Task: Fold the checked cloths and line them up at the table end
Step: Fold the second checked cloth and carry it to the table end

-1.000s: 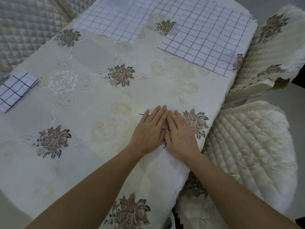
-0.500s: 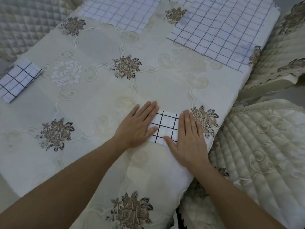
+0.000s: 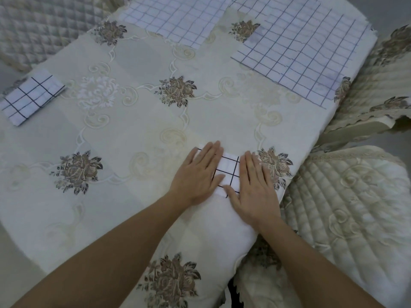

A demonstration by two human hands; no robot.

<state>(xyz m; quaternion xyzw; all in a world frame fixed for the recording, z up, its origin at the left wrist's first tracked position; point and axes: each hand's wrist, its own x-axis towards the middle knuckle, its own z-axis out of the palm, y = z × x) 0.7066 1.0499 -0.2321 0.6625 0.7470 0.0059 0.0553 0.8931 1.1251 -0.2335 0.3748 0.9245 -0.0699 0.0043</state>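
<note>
1. Edge cloth (image 3: pixel 31 96): white fabric w/ black checks, folded to a small rectangle, at the far-left table edge. Its long axis slants up to the right, and nothing touches it.
2. Cream embroidered tablecloth w/ brown flower motifs (image 3: pixel 133 134) covers the stretch between it & the hands.
3. Left hand (image 3: pixel 198 176): flat, fingers straight & together, palm down on the left part of the pressed cloth (image 3: pixel 229 172). That is a small folded white square-ish pad w/ black checks, near the table's right edge. The hand pushes down & grasps nothing.
4. Right hand (image 3: pixel 255 190): also flat & released, on the pad's right part, thumb along its near edge.
5. Key relation: edge cloth lies well apart, to the left & farther off. Left hand is the nearer one, so prob. the better carrier. Pad's long axis can't be told, as both hands hide its sides.
6. Two unfolded white cloths w/ thin blue checks lie flat at the far end, centre (image 3: pixel 173 18) & right (image 3: pixel 300 47). Both are prob. yet to fold.
7. Quilted cream chair cover (image 3: pixel 355 207) is just beside the table, right.
8. Vs 1 s ago: hands then lay side by side, hiding nearly the whole pad. Now they are apart, w/ a strip of checks showing between.
</note>
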